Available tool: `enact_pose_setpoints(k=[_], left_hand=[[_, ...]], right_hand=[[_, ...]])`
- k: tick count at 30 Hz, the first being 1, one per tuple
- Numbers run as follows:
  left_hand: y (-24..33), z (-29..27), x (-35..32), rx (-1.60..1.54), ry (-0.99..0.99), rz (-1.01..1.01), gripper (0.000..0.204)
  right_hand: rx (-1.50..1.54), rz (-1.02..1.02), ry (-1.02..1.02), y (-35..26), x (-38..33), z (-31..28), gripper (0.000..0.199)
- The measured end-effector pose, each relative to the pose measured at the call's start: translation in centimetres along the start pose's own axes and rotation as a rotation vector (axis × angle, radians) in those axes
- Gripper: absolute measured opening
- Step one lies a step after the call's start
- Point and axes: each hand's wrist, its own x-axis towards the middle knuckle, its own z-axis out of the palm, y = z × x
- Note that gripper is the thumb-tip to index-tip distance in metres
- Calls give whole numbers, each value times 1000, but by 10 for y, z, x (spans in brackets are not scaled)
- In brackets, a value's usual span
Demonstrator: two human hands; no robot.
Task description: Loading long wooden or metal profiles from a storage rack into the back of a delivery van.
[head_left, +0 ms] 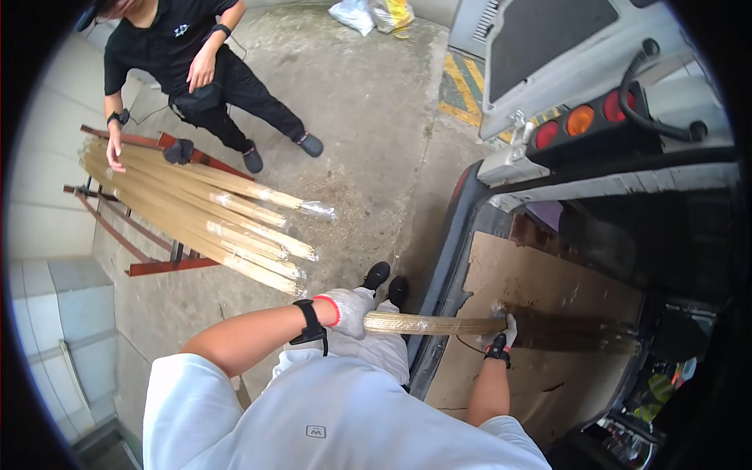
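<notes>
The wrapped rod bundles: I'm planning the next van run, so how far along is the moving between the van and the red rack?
Done: several wrapped rod bundles lie stacked on the red rack, steadied by a co-worker's hand. In hand: one bundle is gripped by the left hand and right hand, its far end inside the van's cargo bay. Left: the pictures cannot show how many remain in the dark bay.

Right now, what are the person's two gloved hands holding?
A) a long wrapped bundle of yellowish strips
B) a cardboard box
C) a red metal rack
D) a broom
A: the left hand and right hand both grip the long wrapped bundle, which reaches into the vehicle.
</notes>
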Motion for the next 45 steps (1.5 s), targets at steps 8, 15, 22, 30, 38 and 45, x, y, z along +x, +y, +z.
enact_pose_setpoints(k=[8, 15, 22, 30, 38, 45], left_hand=[[-104, 119, -67, -1211, 435, -553, 67], [-88, 140, 31, -1405, 355, -86, 91], [-55, 106, 102, -1890, 743, 376, 66], [-118, 100, 42, -2220, 786, 713, 42], [-154, 117, 2, -2215, 986, 605, 36], [-220, 92, -19, -2612, 735, 523, 29]], right_hand=[[-235, 142, 86, 8, 46, -4, 27], [-504, 31, 101, -18, 77, 13, 41], [-547, 140, 80, -1, 50, 33, 38], [-429, 162, 34, 68, -1, 78, 33], [-318, 183, 330, 238, -105, 208, 26], [-217, 454, 134, 349, -174, 258, 38]])
